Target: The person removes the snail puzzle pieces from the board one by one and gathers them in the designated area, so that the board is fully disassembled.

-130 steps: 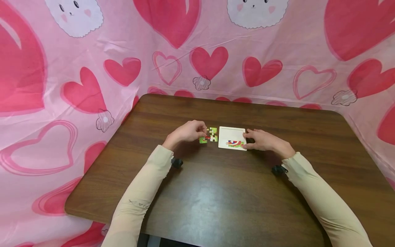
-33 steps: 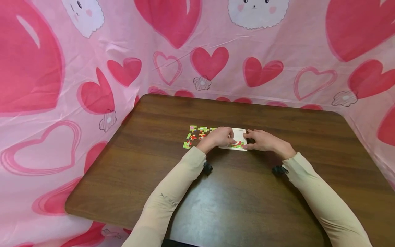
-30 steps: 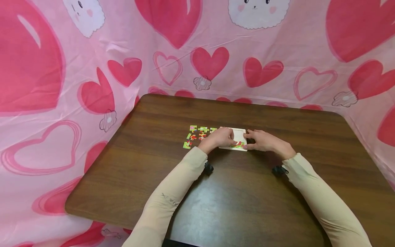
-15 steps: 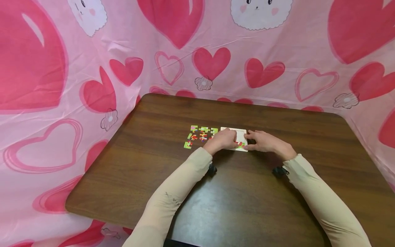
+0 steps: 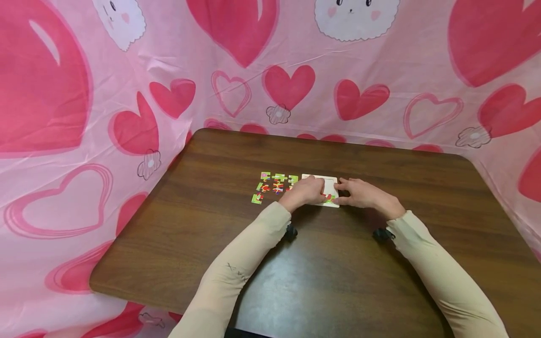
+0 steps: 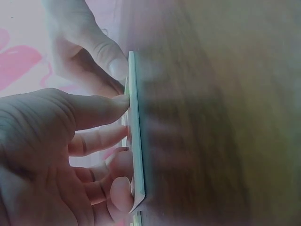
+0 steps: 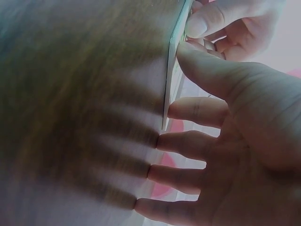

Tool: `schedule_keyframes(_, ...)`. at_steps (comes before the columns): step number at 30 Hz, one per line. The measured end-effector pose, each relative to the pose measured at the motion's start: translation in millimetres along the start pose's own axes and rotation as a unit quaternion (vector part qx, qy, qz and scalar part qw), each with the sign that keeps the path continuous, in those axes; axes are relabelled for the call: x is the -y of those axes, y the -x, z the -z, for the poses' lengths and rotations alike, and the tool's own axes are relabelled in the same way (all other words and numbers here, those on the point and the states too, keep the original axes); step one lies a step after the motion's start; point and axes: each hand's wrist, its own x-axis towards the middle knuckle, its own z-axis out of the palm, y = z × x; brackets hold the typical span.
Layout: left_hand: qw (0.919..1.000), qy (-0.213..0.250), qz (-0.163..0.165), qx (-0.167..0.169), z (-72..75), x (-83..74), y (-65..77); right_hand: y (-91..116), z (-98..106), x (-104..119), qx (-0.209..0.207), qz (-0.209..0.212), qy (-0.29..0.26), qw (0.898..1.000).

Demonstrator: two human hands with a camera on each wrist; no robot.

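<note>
A small pale tray lies flat on the table with colourful jigsaw pieces in its lower part. My left hand reaches over the tray's left half. In the left wrist view, its thumb and bent fingers bring their tips down onto the tray's upper side; whether they pinch a piece is hidden. My right hand rests against the tray's right edge. The right wrist view shows its thumb at the rim and its other fingers spread and nearly straight, some touching the table.
Several loose jigsaw pieces lie left of the tray, partly behind my left hand. The brown wooden table has rounded corners. A pink cloth printed with hearts hangs behind it and at its sides.
Over the last few seconds my left hand has gone from the loose pieces to the tray, then slightly right. More loose pieces show at the left. My right hand has stayed at the tray.
</note>
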Motion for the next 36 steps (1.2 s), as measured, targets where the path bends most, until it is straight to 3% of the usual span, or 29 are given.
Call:
schedule_keyframes(6, 0.9997, 0.023, -0.009, -0.006, 0.2, 3.6, -0.7, -1, 1, 1, -0.004, 0.006, 0.006, 1.000)
schedule_keyframes(12, 0.9984, 0.051, -0.013, -0.019, 2.5, 7.3, -0.2, -1, 0, 2, 0.007, -0.014, 0.001, 1.000)
schedule_keyframes(20, 0.9961, 0.082, -0.034, -0.004, 9.2, 11.8, 3.1, -2, 0, 3, 0.008, -0.020, 0.002, 1.000)
schedule_keyframes(28, 0.9909, 0.126, -0.048, -0.004, 19.5, 27.1, 12.9, -2, 1, 2, 0.014, -0.028, -0.001, 1.000)
schedule_keyframes(36, 0.9905, 0.128, -0.050, -0.005, 29.1, 48.6, 26.1, 0, 2, 2, 0.017, -0.033, -0.008, 0.999)
